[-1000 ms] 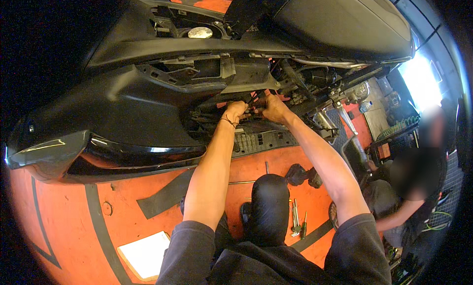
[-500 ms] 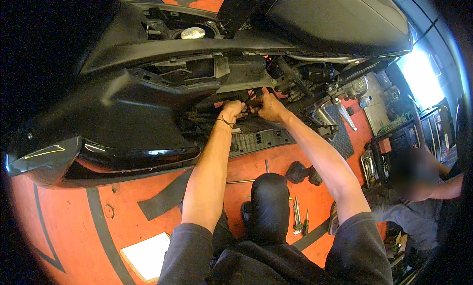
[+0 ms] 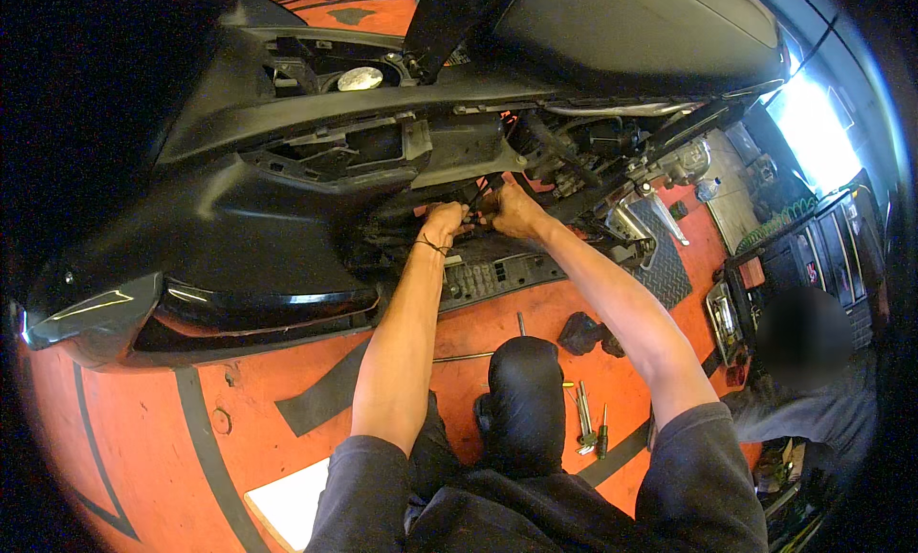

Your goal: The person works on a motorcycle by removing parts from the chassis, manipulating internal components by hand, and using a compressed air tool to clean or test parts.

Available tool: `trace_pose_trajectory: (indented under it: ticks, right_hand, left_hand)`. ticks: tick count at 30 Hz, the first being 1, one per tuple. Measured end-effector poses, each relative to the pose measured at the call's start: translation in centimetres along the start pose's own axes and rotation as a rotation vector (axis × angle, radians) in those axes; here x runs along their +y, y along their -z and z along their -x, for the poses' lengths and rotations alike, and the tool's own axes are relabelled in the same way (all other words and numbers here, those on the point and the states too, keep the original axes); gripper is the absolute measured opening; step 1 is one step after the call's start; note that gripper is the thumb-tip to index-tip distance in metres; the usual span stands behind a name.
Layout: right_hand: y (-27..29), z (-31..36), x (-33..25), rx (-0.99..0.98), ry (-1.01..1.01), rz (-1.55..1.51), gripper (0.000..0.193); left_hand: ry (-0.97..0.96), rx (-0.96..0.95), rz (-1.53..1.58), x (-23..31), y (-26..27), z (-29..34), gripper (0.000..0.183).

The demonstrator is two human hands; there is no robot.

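Observation:
A dark scooter fills the upper half of the view, with part of its side cover off and its inner frame and parts showing. Both my hands reach into the opening low in its side. My left hand has its fingers curled in a pinch by some thin black cables. Close beside it, my right hand is bent inward, fingers closed and thumb up. What the fingertips hold is hidden among the dark parts. Below them runs the ribbed black footboard edge.
On the orange floor right of my knee lie a screwdriver and other slim tools. A dark lump sits nearer the scooter. A white board lies at lower left. Another person crouches at right by a black cabinet.
My hands stay at the same spot in the opening, with only slight finger movement. The view has shifted a little. The other person's forearm no longer shows.

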State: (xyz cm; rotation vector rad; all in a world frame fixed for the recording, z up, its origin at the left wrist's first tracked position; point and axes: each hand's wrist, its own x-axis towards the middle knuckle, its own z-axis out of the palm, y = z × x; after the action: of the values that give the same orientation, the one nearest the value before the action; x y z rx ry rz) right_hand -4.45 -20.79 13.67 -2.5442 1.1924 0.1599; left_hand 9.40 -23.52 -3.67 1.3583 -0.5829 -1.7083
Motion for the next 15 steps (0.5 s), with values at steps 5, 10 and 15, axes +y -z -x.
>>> trace_pose_trajectory:
  ticks: [5,10,15]
  right_hand:
    - [-0.2,1.4,0.3,0.171,-0.035,-0.215,0.034]
    - [-2.0,-0.3,4.3,0.051,-0.154,-0.361,0.035]
    - [-1.2,1.0,2.8,0.109,-0.124,-0.288,0.033]
  left_hand:
    - [-0.093,-0.164,0.247,-2.7,1.8,-3.8,0.012]
    - [-0.121,-0.237,0.343,-2.0,1.3,-2.9,0.011]
    - [0.017,-0.105,0.210,-0.4,-0.6,1.3,0.012]
